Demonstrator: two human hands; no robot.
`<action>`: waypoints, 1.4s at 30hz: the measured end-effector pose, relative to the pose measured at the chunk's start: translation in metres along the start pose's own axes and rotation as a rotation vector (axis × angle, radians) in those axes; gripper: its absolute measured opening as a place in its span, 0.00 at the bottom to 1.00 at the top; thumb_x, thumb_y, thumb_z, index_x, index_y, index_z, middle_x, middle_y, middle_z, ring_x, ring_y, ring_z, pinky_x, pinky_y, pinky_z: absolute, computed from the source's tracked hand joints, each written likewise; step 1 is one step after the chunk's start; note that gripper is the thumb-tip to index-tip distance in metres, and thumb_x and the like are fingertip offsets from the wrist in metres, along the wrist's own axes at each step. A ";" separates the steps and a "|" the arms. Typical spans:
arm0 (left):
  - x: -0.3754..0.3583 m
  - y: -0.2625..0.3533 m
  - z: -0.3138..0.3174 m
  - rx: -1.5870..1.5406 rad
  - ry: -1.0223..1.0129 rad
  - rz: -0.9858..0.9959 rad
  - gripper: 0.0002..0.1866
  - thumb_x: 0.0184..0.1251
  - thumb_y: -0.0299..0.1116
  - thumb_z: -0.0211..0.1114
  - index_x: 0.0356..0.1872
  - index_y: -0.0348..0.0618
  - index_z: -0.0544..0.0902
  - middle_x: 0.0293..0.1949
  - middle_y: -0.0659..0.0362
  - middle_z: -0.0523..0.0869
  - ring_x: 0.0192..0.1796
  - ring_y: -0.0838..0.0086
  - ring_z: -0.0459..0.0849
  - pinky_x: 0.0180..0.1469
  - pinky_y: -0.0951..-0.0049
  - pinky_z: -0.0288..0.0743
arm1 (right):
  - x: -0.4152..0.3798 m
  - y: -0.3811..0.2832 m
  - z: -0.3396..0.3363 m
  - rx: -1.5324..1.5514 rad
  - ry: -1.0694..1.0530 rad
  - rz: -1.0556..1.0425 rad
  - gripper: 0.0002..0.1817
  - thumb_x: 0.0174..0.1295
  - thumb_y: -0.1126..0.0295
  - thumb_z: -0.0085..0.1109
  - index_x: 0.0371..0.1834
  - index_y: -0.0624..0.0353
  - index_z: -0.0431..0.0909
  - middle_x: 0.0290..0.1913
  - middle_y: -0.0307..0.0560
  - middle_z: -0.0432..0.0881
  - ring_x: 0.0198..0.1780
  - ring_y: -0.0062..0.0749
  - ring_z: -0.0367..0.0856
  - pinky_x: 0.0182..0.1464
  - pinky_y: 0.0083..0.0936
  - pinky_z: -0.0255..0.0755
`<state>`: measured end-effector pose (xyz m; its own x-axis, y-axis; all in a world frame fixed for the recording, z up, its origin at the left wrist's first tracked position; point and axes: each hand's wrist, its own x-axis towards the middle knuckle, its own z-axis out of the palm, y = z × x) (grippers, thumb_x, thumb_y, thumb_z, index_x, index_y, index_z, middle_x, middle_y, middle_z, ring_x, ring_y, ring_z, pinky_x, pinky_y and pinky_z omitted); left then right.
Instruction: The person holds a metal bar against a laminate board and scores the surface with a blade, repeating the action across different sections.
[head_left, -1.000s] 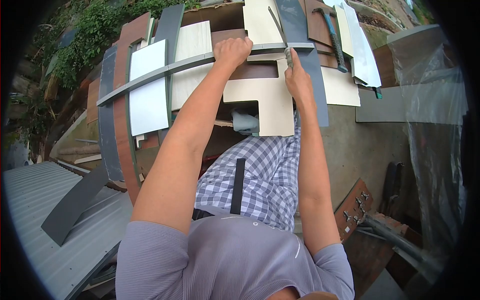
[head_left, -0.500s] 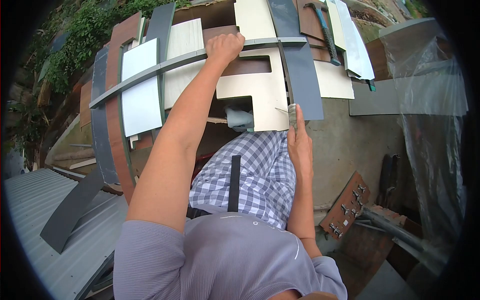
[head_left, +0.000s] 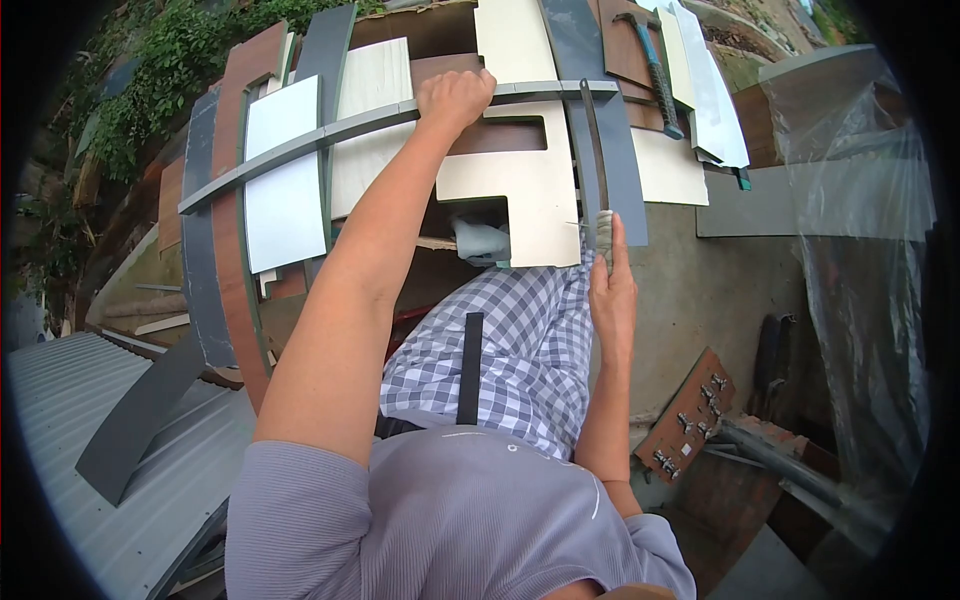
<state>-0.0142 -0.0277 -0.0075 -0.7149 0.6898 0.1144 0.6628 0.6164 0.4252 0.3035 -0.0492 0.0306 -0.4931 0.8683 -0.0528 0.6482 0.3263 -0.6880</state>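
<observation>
A long grey metal bar (head_left: 270, 158) lies across several boards, and my left hand (head_left: 455, 98) is closed around it near its right part. My right hand (head_left: 612, 285) grips the wrapped handle of a long thin blade (head_left: 594, 140), index finger stretched along the handle. The blade points away from me, its far end at the bar's right end. Beneath it is a dark grey panel (head_left: 625, 190). Just left of the blade lies a cream panel (head_left: 545, 200) with rectangular cutouts. A white board (head_left: 283, 175) sits under the bar's left part.
A hammer (head_left: 660, 85) with a blue handle rests on boards at the right. Clear plastic sheeting (head_left: 850, 230) hangs farther right. Lower right is a brown board (head_left: 690, 415) with metal fittings. Corrugated metal sheet (head_left: 90, 410) lies at the left.
My right hand and the blade have moved right, away from the cream panel's edge and over the grey panel. My left hand stays on the bar.
</observation>
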 end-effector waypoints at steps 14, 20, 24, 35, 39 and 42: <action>-0.001 0.001 0.000 0.060 0.031 -0.020 0.29 0.65 0.45 0.39 0.23 0.37 0.86 0.28 0.44 0.85 0.36 0.52 0.85 0.43 0.57 0.76 | 0.093 -0.045 0.023 -0.036 -0.104 -0.057 0.31 0.63 0.70 0.42 0.72 0.42 0.55 0.35 0.64 0.81 0.38 0.58 0.80 0.43 0.48 0.67; -0.002 0.002 -0.003 0.049 0.020 -0.023 0.29 0.65 0.45 0.39 0.22 0.38 0.86 0.28 0.45 0.85 0.35 0.52 0.85 0.44 0.58 0.75 | 0.130 -0.048 0.037 -0.087 -0.094 -0.110 0.31 0.63 0.68 0.41 0.72 0.38 0.56 0.41 0.62 0.80 0.41 0.51 0.80 0.46 0.40 0.70; -0.001 0.001 -0.004 0.040 0.013 -0.021 0.30 0.65 0.46 0.39 0.23 0.36 0.86 0.29 0.42 0.85 0.36 0.50 0.84 0.45 0.57 0.75 | 0.149 -0.052 0.046 -0.113 -0.083 -0.153 0.30 0.63 0.68 0.41 0.72 0.39 0.56 0.43 0.63 0.80 0.43 0.55 0.79 0.48 0.43 0.69; -0.002 0.000 0.000 0.053 0.054 -0.003 0.29 0.65 0.44 0.39 0.21 0.38 0.86 0.27 0.44 0.85 0.33 0.52 0.85 0.41 0.58 0.76 | 0.055 -0.024 0.014 -0.135 -0.142 -0.025 0.31 0.63 0.70 0.43 0.72 0.39 0.55 0.34 0.65 0.80 0.38 0.59 0.79 0.44 0.49 0.68; -0.003 0.000 0.001 0.059 0.046 -0.004 0.29 0.65 0.44 0.39 0.21 0.38 0.86 0.27 0.44 0.85 0.34 0.52 0.85 0.41 0.58 0.76 | 0.011 -0.012 0.002 -0.112 -0.138 0.062 0.32 0.64 0.72 0.44 0.73 0.37 0.53 0.34 0.64 0.81 0.35 0.56 0.80 0.41 0.47 0.69; -0.001 0.001 0.002 0.036 0.045 0.004 0.30 0.65 0.46 0.39 0.22 0.36 0.85 0.28 0.42 0.85 0.35 0.49 0.84 0.44 0.56 0.75 | -0.006 0.000 0.003 -0.064 -0.081 0.082 0.32 0.65 0.72 0.43 0.73 0.37 0.53 0.34 0.63 0.81 0.34 0.54 0.81 0.40 0.46 0.69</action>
<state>-0.0123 -0.0268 -0.0085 -0.7208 0.6753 0.1565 0.6729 0.6275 0.3918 0.3042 -0.0553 0.0291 -0.4807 0.8608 -0.1671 0.7227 0.2810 -0.6315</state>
